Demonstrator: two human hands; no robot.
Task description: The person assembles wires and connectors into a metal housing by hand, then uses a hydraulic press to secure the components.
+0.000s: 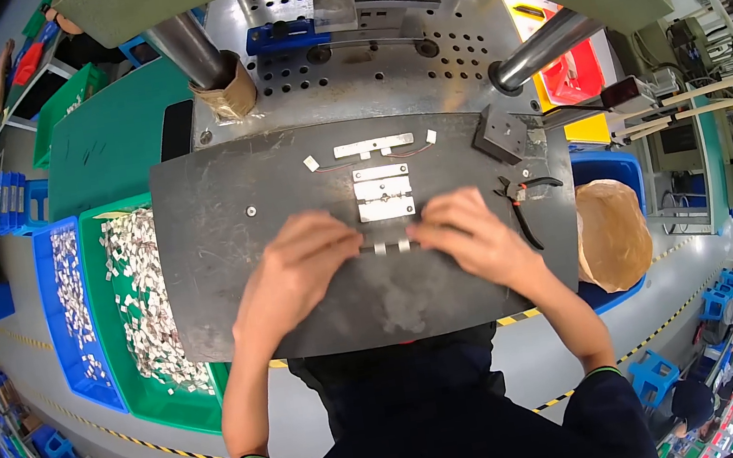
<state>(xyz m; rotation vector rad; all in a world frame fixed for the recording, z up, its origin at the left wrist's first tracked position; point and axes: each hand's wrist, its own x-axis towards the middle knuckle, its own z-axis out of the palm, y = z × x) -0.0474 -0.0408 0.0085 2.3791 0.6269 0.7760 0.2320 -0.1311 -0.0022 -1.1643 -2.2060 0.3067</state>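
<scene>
My left hand (289,277) and my right hand (479,239) face each other over the dark work plate (223,277). Between their pinched fingertips stretches a thin dark strip with two small white pieces (391,247) on it, one end at each hand. Just beyond it lies a silver metal fixture block (384,197) with screws and a slot across it. Farther back rests a light metal bar (374,145), from which thin wires run out to a small white connector (311,164) on the left and another white connector (431,136) on the right.
Red-and-black cutting pliers (524,216) and a dark metal block (500,135) lie at right. A green bin (101,313) and a blue bin (53,301) of small white parts stand left. Steel columns (196,51) rise behind. A paper-lined blue bin (629,164) is right.
</scene>
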